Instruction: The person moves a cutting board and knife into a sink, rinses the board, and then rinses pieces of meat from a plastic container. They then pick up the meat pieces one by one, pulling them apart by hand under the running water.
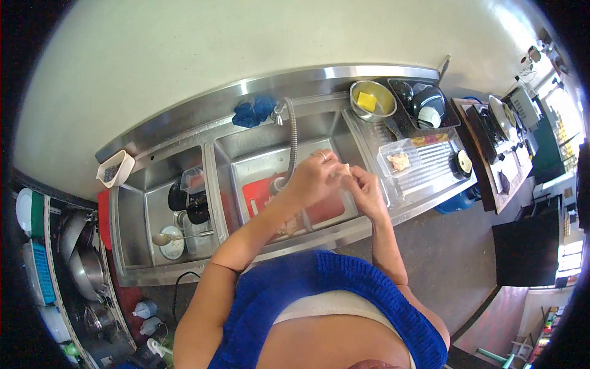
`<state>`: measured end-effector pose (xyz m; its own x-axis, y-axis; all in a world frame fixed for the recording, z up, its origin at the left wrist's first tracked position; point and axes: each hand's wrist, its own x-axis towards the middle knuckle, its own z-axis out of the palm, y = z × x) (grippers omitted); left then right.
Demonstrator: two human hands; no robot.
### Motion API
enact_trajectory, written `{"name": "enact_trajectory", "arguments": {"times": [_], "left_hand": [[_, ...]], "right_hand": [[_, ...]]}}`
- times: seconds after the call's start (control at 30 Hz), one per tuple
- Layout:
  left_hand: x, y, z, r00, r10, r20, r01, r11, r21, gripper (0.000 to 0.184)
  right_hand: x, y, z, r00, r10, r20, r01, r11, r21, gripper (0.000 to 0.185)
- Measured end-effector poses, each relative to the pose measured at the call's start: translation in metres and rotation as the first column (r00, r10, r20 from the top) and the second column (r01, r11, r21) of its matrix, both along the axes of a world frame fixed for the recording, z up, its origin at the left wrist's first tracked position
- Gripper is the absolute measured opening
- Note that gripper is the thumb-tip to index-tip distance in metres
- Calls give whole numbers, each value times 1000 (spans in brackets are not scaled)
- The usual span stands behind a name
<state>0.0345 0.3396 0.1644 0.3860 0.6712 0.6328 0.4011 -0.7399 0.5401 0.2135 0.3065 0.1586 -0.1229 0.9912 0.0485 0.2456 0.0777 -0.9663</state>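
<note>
Both hands meet above the right part of the middle sink basin. My left hand (319, 175), with a ring on one finger, is closed in a pinch on a small pale piece of what looks like meat (346, 170). Fingers of my right hand (367, 189) pinch the same piece from the other side. Below them a red cutting board (255, 195) lies in the basin, partly covered by my left forearm. More pale scraps (287, 226) are on the board near that forearm. On the drainboard to the right, a clear plastic container (410, 149) holds a pale lump (398, 162).
A flexible metal faucet (293, 132) hangs into the basin. Dishes and a ladle (162, 238) lie in the left basin (132, 215). At the back right stand a steel bowl (386, 109) with a yellow sponge (367, 101) and a black dish rack (452, 114).
</note>
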Motion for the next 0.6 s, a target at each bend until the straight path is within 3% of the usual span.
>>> {"name": "enact_trajectory", "arguments": {"times": [0.17,0.4,0.6], "left_hand": [[7,-4,-5,993,86,75,-81,994,-74,14],[6,-2,-7,997,61,43,-55,991,-123,11],[5,-1,-6,999,38,29,-33,986,-164,9]], "right_hand": [[-5,4,-7,992,-86,89,74,988,134,18],[-11,-1,2,936,-213,279,125,944,304,13],[-13,1,-6,940,-244,238,116,886,449,13]]}}
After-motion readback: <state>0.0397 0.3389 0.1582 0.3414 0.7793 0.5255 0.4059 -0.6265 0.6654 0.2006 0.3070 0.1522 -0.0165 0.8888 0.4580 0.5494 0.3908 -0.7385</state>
